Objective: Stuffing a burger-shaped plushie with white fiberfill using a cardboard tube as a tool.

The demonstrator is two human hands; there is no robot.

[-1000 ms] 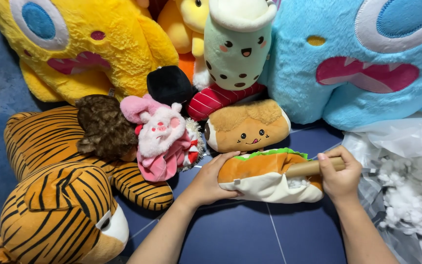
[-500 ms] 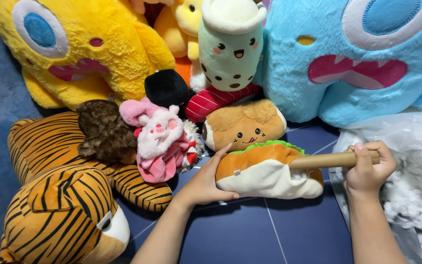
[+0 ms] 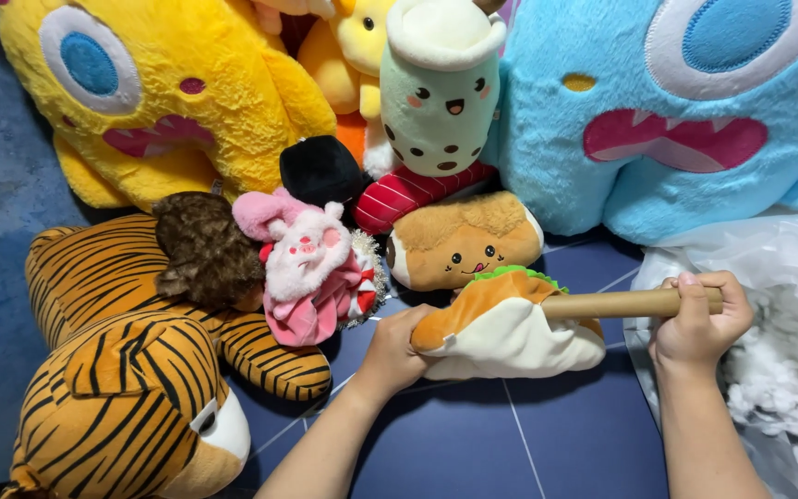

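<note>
A taco-shaped plush (image 3: 501, 325), orange and cream with a green frill, lies on the dark blue floor mat (image 3: 473, 444). My left hand (image 3: 390, 349) grips its left end. A tan wooden stick (image 3: 621, 302) pokes into the plush's right side, and my right hand (image 3: 699, 319) is closed around the stick's outer end.
A clear plastic bag of white stuffing (image 3: 778, 360) lies at the right. Around the back sit a blue monster plush (image 3: 685, 111), a yellow monster plush (image 3: 159, 92), a bubble-tea plush (image 3: 441, 92), a toast-like plush (image 3: 464, 242), a pink pig plush (image 3: 311, 268) and a tiger plush (image 3: 122, 360).
My right hand has drawn the stick out to the right, so more of it shows outside the taco plush. My left hand has kept its hold.
</note>
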